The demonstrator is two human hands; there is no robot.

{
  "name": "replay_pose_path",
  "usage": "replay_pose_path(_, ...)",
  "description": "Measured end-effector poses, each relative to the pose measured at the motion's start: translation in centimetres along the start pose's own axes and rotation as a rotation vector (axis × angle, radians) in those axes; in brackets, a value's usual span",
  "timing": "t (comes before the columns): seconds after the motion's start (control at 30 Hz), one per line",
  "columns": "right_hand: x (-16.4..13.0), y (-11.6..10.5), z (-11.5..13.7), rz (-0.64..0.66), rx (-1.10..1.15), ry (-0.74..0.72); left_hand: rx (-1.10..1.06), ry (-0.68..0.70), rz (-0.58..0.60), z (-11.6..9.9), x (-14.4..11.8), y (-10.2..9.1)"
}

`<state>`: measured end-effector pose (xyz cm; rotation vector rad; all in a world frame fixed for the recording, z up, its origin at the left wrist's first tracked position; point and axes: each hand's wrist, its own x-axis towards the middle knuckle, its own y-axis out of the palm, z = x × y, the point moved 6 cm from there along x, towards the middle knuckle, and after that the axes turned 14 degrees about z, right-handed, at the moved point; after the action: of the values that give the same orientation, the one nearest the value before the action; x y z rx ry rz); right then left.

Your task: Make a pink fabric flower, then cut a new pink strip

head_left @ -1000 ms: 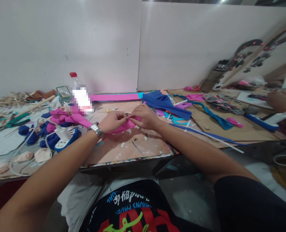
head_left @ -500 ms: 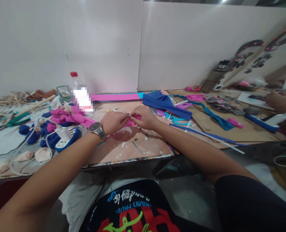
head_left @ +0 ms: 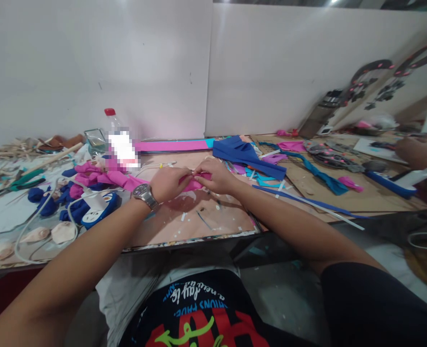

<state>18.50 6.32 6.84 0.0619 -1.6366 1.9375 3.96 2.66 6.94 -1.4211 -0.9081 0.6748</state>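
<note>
**Both hands pinched on one pink strip**

The left hand (head_left: pixel 170 182) and right hand (head_left: pixel 215 176) pinched the pink fabric strip (head_left: pixel 193 183) between them, fingertips nearly touching. Its long axis trailed leftward past the left wrist toward the bottle (head_left: pixel 116 140). Beneath lay the scrap-strewn worktable (head_left: pixel 206 221); blue fabric (head_left: pixel 247 155) sat beyond the right hand.

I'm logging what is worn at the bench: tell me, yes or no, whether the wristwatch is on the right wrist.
No. The wristwatch sits on the left wrist, just behind the left hand that pinches the pink fabric strip.
</note>
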Motion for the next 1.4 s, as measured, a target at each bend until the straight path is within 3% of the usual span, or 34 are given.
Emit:
replay_pose_path(0.17,-0.1,-0.7,0.2,-0.056,-0.020,0.001,-0.073,-0.012,0.030,0.0,0.1,0.0)
replay_pose_path(0.47,-0.2,-1.3,0.1,-0.102,-0.043,0.005,0.160,-0.151,0.135,1.3,0.3,0.4)
replay_pose_path(0.63,-0.2,-1.1,-0.2,-0.120,-0.024,0.034,0.192,-0.220,0.120,2.0,0.1,-0.3)
replay_pose_path(0.93,-0.2,-0.7,-0.1,-0.121,-0.014,0.045,-0.183,0.042,-0.012,0.4,-0.2,-0.7)
replay_pose_path(1.1,-0.2,-0.7,0.1,-0.126,0.010,0.037,-0.245,0.046,-0.051,0.5,-0.1,-0.6)
replay_pose_path(1.4,-0.1,-0.4,0.4,-0.110,0.039,-0.015,-0.362,0.093,-0.013,0.4,-0.1,-0.5)
